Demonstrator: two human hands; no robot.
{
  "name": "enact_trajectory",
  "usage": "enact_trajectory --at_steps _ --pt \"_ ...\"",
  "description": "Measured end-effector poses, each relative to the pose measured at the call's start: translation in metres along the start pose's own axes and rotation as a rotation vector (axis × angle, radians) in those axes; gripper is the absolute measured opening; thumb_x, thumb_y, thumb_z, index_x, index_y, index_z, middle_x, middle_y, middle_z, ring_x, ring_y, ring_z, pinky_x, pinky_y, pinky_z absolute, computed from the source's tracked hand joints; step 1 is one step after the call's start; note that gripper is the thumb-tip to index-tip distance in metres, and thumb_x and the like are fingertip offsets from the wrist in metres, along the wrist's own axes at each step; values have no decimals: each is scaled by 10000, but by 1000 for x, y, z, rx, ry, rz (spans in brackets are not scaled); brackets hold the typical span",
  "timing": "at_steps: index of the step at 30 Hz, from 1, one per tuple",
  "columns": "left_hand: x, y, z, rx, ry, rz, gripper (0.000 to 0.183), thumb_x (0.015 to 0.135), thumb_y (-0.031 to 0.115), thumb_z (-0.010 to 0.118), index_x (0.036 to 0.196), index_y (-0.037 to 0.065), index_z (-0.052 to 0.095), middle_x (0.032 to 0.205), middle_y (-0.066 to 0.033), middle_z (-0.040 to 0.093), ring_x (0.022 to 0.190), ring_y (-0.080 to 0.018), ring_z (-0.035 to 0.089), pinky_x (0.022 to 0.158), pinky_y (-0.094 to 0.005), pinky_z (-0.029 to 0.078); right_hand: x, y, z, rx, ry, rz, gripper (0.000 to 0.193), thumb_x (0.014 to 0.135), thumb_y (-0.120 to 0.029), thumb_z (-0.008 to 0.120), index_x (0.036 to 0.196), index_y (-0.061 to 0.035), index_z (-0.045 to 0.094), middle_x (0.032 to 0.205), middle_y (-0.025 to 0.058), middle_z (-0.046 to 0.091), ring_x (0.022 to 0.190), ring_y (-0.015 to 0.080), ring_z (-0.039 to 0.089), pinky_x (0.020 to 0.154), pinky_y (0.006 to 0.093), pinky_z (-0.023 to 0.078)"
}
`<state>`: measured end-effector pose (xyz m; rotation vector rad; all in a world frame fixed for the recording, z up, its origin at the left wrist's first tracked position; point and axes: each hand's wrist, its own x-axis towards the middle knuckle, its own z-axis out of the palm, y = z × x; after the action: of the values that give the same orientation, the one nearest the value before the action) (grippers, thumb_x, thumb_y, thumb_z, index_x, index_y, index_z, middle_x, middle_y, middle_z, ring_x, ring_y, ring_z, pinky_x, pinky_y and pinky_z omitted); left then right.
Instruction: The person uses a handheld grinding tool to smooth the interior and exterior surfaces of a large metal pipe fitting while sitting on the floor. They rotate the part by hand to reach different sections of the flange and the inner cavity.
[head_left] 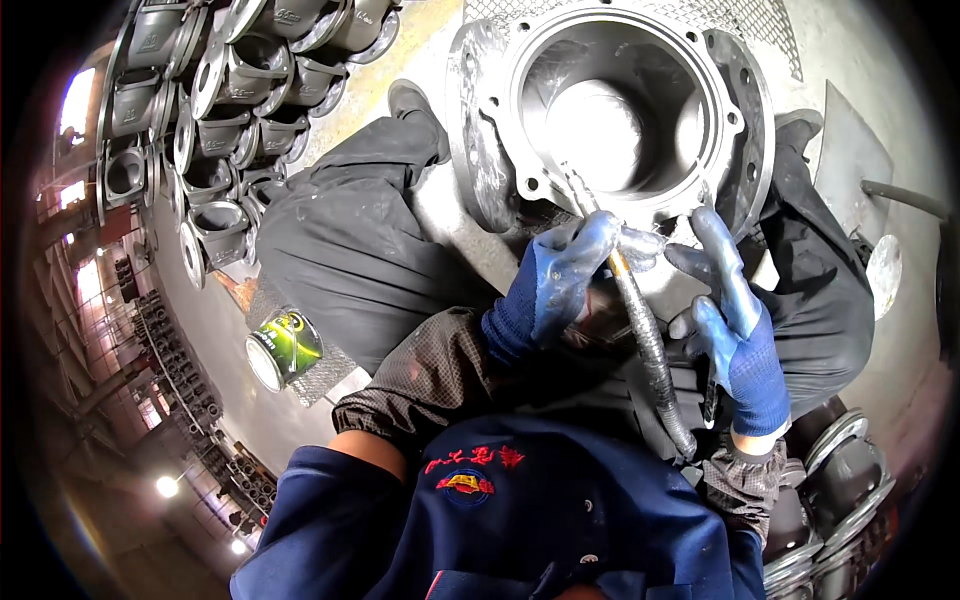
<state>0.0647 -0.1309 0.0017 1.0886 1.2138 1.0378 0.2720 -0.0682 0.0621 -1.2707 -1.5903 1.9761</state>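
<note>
A large grey metal valve casting [480, 150] with a round bolted flange stands between my knees, its bore facing up. My left hand [550, 285], in a blue glove, is closed around a slim pen-like grinding tool [650, 350]. The tool's tip [578, 188] touches the flange's near rim, and its braided hose runs down toward my chest. My right hand [735, 335], also in a blue glove, has its fingers apart and resting on the casting's near right edge, just right of the tool. I cannot tell whether it touches the tool.
Many similar grey valve castings [230, 90] are stacked at upper left and more [840, 490] lie at lower right. A green can [285, 348] lies on a mesh scrap by my left leg. A metal plate [850, 140] leans at right.
</note>
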Motion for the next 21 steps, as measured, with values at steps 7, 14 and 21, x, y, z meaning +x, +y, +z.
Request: enact_trajectory --at_steps 7,14,21 --pt "-3 17 -3 -392 -193 -59 458 916 231 523 1274 -34 418 1064 -153 624 955 -243 615 868 -329 478 3 -6 13 170 57 32 563 869 -16 441 1422 -38 338 1392 94 446 700 27 554 531 147 405" --pt "0 42 12 -821 -185 -333 284 931 237 494 993 -12 618 874 -77 629 788 -154 588 718 -284 469 0 8 15 344 10 56 423 869 -188 492 1241 5 550 1040 87 646 600 58 555 485 154 401" --pt "-9 26 7 -321 -145 -245 239 950 196 515 1019 5 639 854 -42 624 704 -91 562 592 -216 444 -2 18 18 471 -148 -37 427 867 -141 475 1261 18 511 1317 149 490 1107 212 429 889 280 340"
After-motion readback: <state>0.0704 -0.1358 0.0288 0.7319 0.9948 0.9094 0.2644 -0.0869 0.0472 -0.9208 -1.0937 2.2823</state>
